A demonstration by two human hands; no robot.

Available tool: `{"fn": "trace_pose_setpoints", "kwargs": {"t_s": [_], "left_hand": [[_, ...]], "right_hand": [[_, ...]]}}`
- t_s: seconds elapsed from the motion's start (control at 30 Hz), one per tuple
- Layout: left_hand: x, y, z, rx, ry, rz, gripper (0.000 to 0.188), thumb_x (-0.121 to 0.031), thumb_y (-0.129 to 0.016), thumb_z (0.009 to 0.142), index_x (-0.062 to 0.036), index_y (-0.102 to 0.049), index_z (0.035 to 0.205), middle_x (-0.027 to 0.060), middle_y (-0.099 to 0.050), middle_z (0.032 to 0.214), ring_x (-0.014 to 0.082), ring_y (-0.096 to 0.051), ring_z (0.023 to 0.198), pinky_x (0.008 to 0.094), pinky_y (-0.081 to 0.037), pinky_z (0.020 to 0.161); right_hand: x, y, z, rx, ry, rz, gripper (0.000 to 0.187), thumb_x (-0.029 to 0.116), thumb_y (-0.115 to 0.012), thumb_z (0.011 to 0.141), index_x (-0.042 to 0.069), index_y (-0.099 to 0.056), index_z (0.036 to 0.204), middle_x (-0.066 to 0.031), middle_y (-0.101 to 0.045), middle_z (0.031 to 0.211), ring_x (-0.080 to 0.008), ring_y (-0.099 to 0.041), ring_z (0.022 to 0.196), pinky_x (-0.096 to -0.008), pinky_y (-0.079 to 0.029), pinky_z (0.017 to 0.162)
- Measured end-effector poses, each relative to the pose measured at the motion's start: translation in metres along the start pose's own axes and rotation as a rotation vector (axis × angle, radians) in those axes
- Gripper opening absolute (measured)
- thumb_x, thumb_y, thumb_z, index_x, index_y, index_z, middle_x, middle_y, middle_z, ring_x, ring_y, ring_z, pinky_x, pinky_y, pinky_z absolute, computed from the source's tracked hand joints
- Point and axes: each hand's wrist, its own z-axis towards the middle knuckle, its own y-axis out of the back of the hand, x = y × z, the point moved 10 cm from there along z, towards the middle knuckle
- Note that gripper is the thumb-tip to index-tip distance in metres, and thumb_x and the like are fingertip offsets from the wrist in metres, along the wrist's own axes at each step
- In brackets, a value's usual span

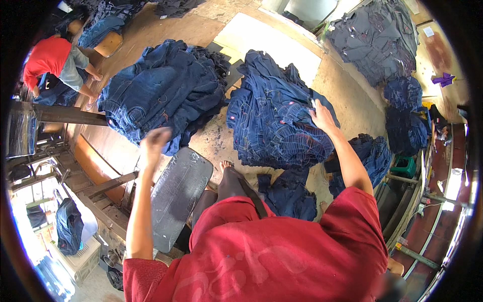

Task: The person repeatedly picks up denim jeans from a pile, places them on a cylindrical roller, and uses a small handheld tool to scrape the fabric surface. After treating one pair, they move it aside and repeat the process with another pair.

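My right hand [324,117] is closed at the right side of a tall pile of blue jeans [271,113]. A small whitish tip with a dark part shows at its fingers, too small to name. Loose threads hang over the denim of this pile. My left hand [155,141] is raised in front of another heap of dark blue jeans [156,90], on the left. It is smeared by motion, so its fingers cannot be made out. Whether it touches the heap is unclear.
A black padded bench [181,196] stands left of my legs. More denim [289,196] lies by my feet and to the right. Dark grey garments [375,40] are heaped at the far right, near a green plastic container [404,166]. A person in red [50,60] bends over at the far left.
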Motion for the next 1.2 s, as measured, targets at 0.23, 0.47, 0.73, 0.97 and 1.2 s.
{"fn": "trace_pose_setpoints", "kwargs": {"t_s": [0.23,0.47,0.73,0.97,1.2], "left_hand": [[-0.151,-0.299,-0.079,0.813,0.407,-0.632,0.098,-0.083,-0.022,0.108,-0.0060,-0.064,0.152,0.0065,-0.072,0.140,0.0219,-0.057,0.125,0.0360,-0.039,0.115],[-0.051,-0.204,-0.001,-0.029,0.519,-1.569,0.054,-0.052,-0.055,0.113,-0.0049,-0.068,0.136,0.0179,-0.074,0.135,0.0351,-0.071,0.121,0.0554,-0.052,0.115],[0.104,-0.039,-0.225,-0.544,0.749,-1.319,0.052,-0.045,-0.057,0.114,-0.0078,-0.060,0.149,0.0156,-0.070,0.145,0.0347,-0.069,0.131,0.0593,-0.051,0.117],[0.189,0.146,-0.374,-0.946,0.820,-0.998,0.045,-0.041,-0.069,0.108,-0.0062,-0.070,0.137,0.0142,-0.077,0.133,0.0314,-0.076,0.116,0.0569,-0.057,0.107],[0.087,0.206,-0.401,-1.478,0.656,0.210,0.075,-0.032,-0.090,0.093,0.0023,-0.040,0.139,0.0171,-0.048,0.140,0.0324,-0.054,0.121,0.0510,-0.044,0.111]], "right_hand": [[0.206,0.055,-0.030,-0.456,0.098,0.371,0.045,0.003,-0.075,0.089,-0.003,-0.048,0.124,-0.0342,-0.069,0.116,-0.0541,-0.070,0.110,-0.0597,-0.055,0.094],[0.362,-0.060,-0.123,-0.111,0.260,0.215,0.053,0.001,-0.078,0.076,0.000,-0.055,0.124,-0.0191,-0.061,0.116,-0.0400,-0.063,0.110,-0.0512,-0.046,0.093],[0.434,-0.138,-0.265,0.608,0.483,0.827,0.047,0.024,-0.088,0.090,0.001,-0.059,0.118,-0.0161,-0.067,0.105,-0.0282,-0.070,0.098,-0.0416,-0.056,0.083],[0.350,-0.197,-0.166,0.396,-0.397,1.027,0.066,0.061,-0.070,0.102,-0.001,-0.059,0.123,-0.0113,-0.069,0.112,-0.0238,-0.067,0.100,-0.0421,-0.058,0.087],[0.311,-0.307,-0.112,0.339,-1.091,1.595,0.074,0.076,-0.062,0.099,0.008,-0.072,0.128,-0.0158,-0.069,0.136,-0.0373,-0.069,0.117,-0.0596,-0.054,0.102]]}}
